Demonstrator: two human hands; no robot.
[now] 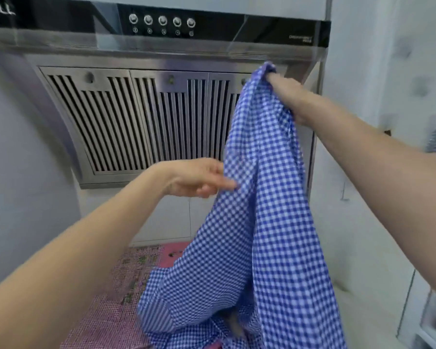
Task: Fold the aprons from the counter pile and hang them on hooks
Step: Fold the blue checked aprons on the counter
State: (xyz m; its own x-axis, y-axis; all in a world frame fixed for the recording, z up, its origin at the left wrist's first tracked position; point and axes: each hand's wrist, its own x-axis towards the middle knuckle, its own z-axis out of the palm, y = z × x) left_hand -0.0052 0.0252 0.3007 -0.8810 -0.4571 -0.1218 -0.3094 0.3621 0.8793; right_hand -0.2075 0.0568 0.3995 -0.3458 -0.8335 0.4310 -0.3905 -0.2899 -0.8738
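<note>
Gripping the blue apron (264,222) by its top just below the hood (141,117), the right hand (285,94) holds it aloft. Left hand (199,177), fingers loosely spread, touches its edge. Assessment: folding not begun; hanging outstanding; no hooks visible.

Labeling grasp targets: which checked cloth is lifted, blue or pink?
The blue checked apron; the right hand grips its top, while the pink cloth lies flat beneath.

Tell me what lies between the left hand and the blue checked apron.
Nothing: in the head view the left hand reaches the hanging blue checked apron, fingertips at its edge.
</note>
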